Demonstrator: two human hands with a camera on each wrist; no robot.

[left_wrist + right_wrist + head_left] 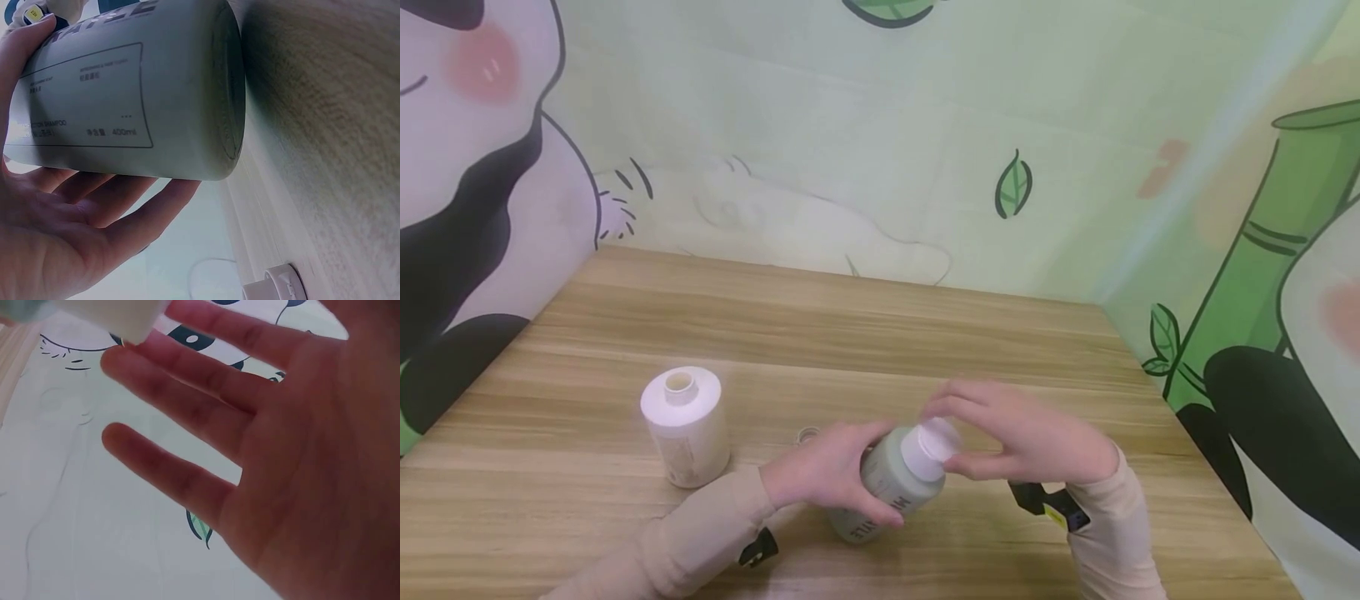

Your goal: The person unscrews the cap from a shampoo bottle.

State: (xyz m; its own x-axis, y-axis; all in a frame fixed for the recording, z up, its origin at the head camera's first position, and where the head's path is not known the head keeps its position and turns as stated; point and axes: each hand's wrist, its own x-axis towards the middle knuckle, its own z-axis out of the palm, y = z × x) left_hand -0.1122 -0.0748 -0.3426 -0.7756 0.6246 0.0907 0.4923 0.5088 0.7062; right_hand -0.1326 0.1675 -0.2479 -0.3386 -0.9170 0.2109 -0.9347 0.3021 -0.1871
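Observation:
My left hand (pixel 831 471) grips a grey-green shampoo bottle (pixel 131 94) round its body, thumb on one side and fingers on the other. The bottle leans to the right, with its base close over the table in the left wrist view. At its upper end is a white cap (pixel 931 448). My right hand (pixel 1026 433) holds this cap between thumb and fingertips. In the right wrist view, the other fingers (pixel 165 475) spread out beside the cap (pixel 122 319). A white bottle (pixel 688 429) with a bare, open neck stands upright left of my left hand.
A small white round part (pixel 807 434) lies on the wooden table (pixel 850 333) just behind my left hand; a white piece (pixel 284 284) also shows low in the left wrist view. A cloth backdrop (pixel 820 125) with pandas and bamboo rises along the table's back and sides.

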